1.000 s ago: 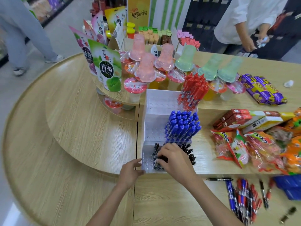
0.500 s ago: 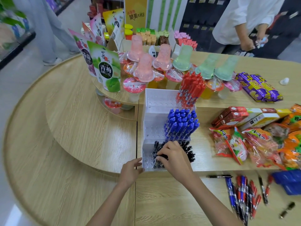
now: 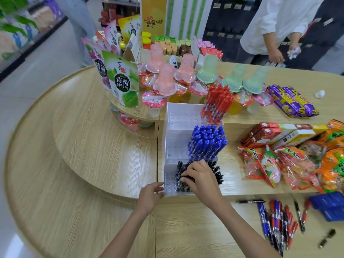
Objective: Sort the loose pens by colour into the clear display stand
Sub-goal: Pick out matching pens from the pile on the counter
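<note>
A shop: packaged snacks (image 3: 290,161) and jelly cups (image 3: 154,101) displayed on wooden counters (image 3: 93,136).

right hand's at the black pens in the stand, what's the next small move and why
Probably push the black pen fully down into its hole, then let go. The right hand seems to pinch it in the front tier, the left hand rests against the clear display stand, and mixed loose pens wait on the lower table.
</note>
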